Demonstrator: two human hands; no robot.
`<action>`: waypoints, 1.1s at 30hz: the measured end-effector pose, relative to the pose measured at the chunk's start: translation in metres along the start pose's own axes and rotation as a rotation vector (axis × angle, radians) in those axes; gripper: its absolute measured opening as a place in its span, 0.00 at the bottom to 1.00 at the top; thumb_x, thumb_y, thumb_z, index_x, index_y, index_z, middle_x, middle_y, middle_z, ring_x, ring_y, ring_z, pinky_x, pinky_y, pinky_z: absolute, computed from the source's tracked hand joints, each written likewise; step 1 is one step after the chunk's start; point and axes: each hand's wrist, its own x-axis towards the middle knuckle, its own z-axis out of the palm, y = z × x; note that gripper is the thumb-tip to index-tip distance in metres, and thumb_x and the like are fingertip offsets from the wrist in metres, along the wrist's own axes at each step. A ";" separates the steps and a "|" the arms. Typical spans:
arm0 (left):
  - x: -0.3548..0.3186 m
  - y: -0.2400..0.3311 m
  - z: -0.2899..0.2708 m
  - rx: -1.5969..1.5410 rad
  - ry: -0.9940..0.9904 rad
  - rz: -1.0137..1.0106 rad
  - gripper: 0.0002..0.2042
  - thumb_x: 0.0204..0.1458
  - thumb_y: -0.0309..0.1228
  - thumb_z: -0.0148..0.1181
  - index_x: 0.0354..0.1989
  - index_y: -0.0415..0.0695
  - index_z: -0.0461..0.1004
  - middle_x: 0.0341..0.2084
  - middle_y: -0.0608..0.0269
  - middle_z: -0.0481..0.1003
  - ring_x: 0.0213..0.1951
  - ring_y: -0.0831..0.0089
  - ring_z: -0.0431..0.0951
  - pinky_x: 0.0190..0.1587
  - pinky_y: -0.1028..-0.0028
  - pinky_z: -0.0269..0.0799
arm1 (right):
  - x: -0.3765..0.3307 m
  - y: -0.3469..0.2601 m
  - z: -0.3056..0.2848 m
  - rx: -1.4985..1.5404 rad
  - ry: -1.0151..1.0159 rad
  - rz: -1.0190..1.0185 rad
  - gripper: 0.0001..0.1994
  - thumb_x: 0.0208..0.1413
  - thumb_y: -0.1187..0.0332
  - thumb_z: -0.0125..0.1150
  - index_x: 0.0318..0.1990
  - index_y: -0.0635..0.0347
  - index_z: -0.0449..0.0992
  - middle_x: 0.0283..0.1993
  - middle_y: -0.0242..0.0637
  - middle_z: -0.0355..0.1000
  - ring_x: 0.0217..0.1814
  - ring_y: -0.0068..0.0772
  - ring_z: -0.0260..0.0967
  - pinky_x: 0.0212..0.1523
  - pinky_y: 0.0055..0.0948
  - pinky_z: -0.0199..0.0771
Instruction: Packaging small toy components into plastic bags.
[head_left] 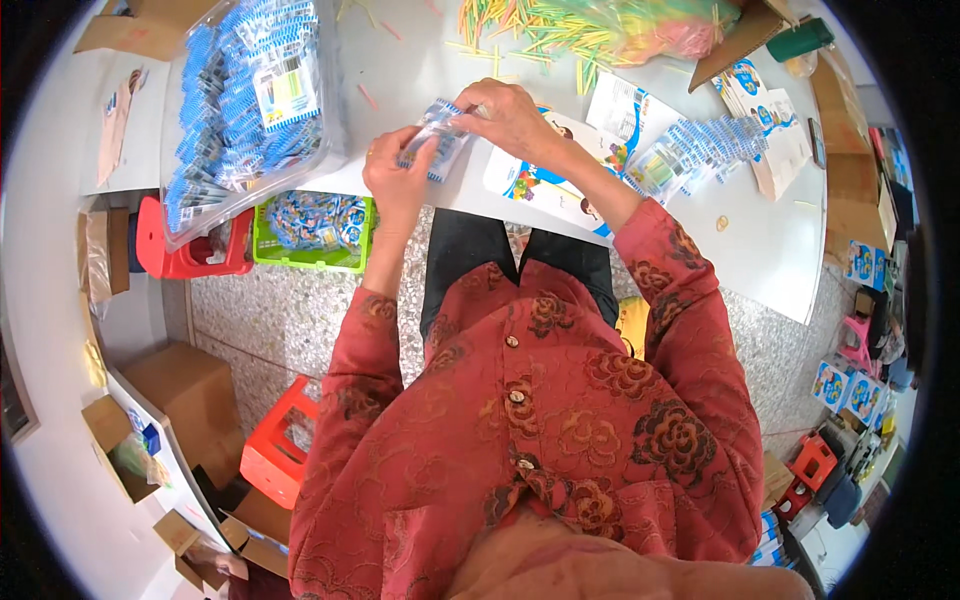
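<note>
My left hand [394, 178] and my right hand [497, 112] hold a small blue-and-white plastic packet [445, 152] between them, just over the table's near edge. The left fingers pinch its left side, with the thumb on top. At its upper right corner, the right fingers and thumb are closed on it. What is inside the packet is too small to make out. Left of my hands stands a transparent plastic tub [338, 140] heaped with similar packets [222, 120]. Under my right forearm lies a white printed cardboard sheet [545, 192] with colourful pictures.
Thin yellow, green and pink sticks [530, 42] are spread at the table's far side, beside a plastic bag [665, 38]. More packets [690, 155] lie fanned out to the right. Below the table are a green basket [310, 262] of packets and a red stool [160, 240].
</note>
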 end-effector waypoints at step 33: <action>-0.024 0.095 -0.011 -0.697 -0.232 -0.415 0.04 0.43 0.21 0.64 0.22 0.39 0.74 0.18 0.74 0.71 0.23 0.89 0.66 0.25 0.85 0.61 | -0.057 -0.095 -0.073 -0.036 0.163 -0.163 0.15 0.40 0.75 0.63 0.40 0.60 0.74 0.38 0.35 0.70 0.41 0.35 0.69 0.40 0.28 0.70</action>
